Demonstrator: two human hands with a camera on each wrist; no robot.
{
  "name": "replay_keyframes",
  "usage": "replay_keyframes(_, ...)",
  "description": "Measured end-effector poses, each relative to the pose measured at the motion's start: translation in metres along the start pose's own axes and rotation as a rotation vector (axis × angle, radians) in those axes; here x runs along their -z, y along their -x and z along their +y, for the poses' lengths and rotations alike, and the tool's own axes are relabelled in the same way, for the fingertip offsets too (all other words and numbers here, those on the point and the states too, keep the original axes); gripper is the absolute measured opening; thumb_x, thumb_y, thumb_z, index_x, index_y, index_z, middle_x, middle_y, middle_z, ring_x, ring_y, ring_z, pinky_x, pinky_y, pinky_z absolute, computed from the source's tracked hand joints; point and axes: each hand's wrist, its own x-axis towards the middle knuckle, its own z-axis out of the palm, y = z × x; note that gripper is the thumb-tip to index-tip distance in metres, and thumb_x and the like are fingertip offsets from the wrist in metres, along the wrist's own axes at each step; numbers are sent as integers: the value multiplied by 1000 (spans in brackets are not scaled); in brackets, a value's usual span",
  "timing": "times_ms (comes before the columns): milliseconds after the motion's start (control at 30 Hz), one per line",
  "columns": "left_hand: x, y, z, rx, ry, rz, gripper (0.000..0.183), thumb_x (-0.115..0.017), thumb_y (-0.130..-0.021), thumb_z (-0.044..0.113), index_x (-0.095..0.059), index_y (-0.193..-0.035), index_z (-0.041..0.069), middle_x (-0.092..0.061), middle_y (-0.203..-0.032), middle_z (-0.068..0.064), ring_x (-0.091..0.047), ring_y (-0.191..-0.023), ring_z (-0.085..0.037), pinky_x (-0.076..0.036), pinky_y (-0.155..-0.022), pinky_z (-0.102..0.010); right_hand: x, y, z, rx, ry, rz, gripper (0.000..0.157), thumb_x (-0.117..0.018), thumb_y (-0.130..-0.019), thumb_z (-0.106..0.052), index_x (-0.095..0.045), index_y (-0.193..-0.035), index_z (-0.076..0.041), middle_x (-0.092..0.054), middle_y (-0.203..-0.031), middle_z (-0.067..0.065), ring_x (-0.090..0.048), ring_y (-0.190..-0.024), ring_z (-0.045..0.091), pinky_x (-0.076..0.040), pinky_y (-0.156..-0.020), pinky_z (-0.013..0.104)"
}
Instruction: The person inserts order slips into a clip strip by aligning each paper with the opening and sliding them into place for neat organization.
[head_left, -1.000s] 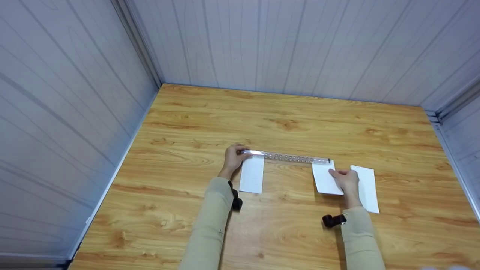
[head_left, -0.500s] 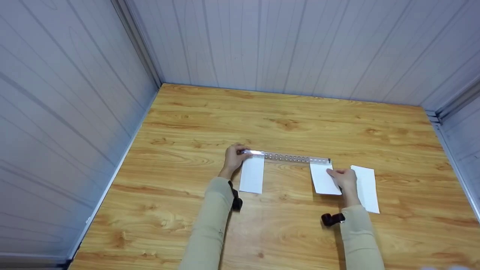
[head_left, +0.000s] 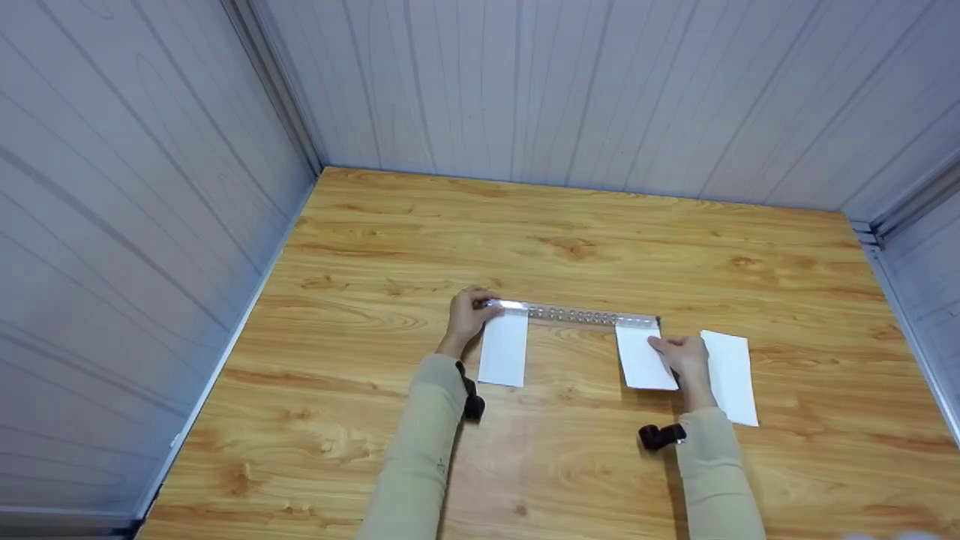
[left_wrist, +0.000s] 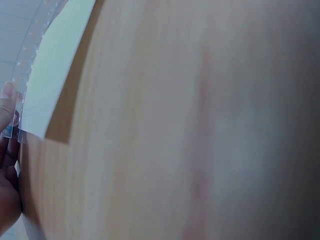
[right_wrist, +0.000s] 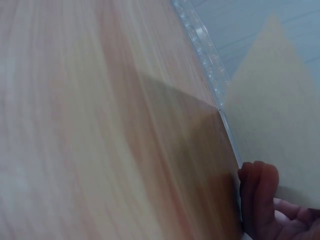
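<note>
A long clear plastic strip with rows of round bumps (head_left: 574, 314) stretches between my two hands in the head view. My left hand (head_left: 468, 319) pinches its left end, thumb on the near side; the left wrist view shows the thumb (left_wrist: 7, 105) over the clear plastic. From that end a white paper card (head_left: 504, 349) extends toward me, its upper edge at the strip. My right hand (head_left: 684, 360) pinches the right edge of a second white card (head_left: 645, 360), whose upper edge meets the strip's right end. This card is tilted up and casts a shadow on the table.
A third white card (head_left: 731, 379) lies on the wooden table (head_left: 570, 247) just right of my right hand and partly behind it. Pale panel walls (head_left: 480, 90) border the table at the back and sides. Black wrist cameras (head_left: 660, 436) sit at both cuffs.
My right hand and its card have shifted slightly left along the strip, so more of the strip's right end shows past the card. The left hand and its card stay in place.
</note>
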Motion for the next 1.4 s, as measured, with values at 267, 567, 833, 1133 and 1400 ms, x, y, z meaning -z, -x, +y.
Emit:
replay_keyframes(267, 0, -1, -1, -24, -7, 10, 15, -71, -72, 1, -68, -85, -6, -61, -86, -16, -56, -80, -27, -45, -68, -27, -3, -1, -2, -41, -34, -27, 54, -58, -84, -26, -45, -120, 12, -46, -120, 27, -45, -107, 34, -38, -89, 40)
replay_keyframes(567, -2, -1, -2, 0, -45, 11, 15, -71, -72, 3, -69, -85, -4, -61, -89, -15, -56, -84, -26, -46, -72, -30, -5, 2, -5, -43, 7, -21, 53, -58, -83, -29, -48, -118, 11, -48, -119, 27, -46, -108, 35, -38, -89, 41)
replay_keyframes(833, 0, -1, -1, -21, -47, 5, 16, -71, -73, 4, -68, -86, -5, -61, -88, -15, -56, -80, -26, -46, -69, -29, -10, 2, -5, 12, 3, -20, 50, -58, -84, -26, -50, -114, 13, -50, -115, 28, -48, -104, 35, -40, -87, 40)
replay_keyframes(1133, 0, -1, 0, -29, -62, -8, 16, -70, -74, 4, -68, -86, -5, -61, -87, -16, -56, -80, -27, -46, -68, -30, -13, 1, -5, 38, -16, -9, 47, -60, -82, -23, -52, -110, 14, -55, -106, 25, -52, -90, 27, -44, -77, 36)
replay_keyframes(1400, 0, -1, 0, -26, -80, -11, 14, -69, -75, 4, -69, -86, -4, -61, -88, -15, -56, -80, -26, -46, -69, -32, -15, 0, -6, 67, 0, 16, 40, -61, -82, -19, -56, -105, 13, -59, -94, 19, -52, -83, 24, -42, -71, 32)
